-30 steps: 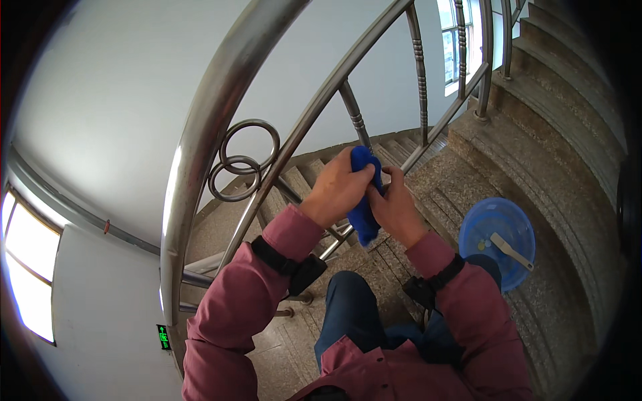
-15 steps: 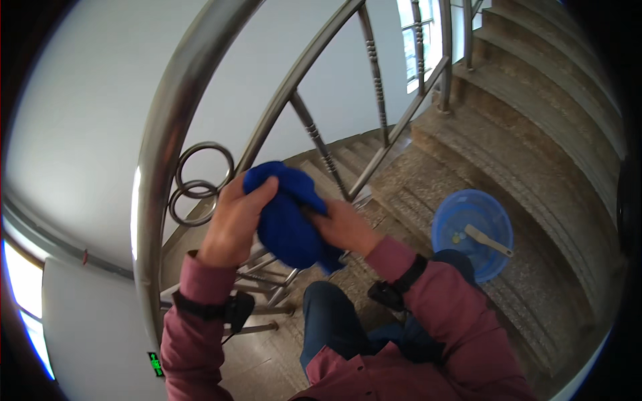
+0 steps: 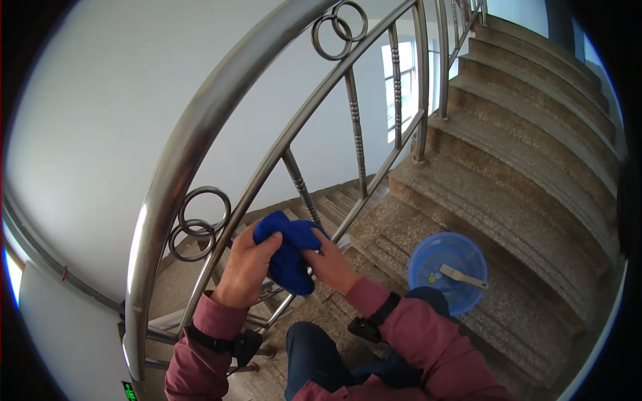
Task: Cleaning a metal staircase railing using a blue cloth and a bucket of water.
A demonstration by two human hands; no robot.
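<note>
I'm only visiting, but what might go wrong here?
The basin sits on the stairs close to the right leg, so a knock might tip it.
The left hand and right hand hold the cloth near the open railing; if let go, it could fall through.

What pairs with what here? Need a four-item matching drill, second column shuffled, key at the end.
Column one:
1. Blue cloth
2. Blue basin
3. Handled tool
4. Overlapping rings

Column two:
A. Pale cream colour
B. Metal, mounted alongside the handrail
C. Gripped between the left hand and the right hand
D. Resting on a stair step, right of the person's legs

Pairs: 1-C, 2-D, 3-A, 4-B
</note>
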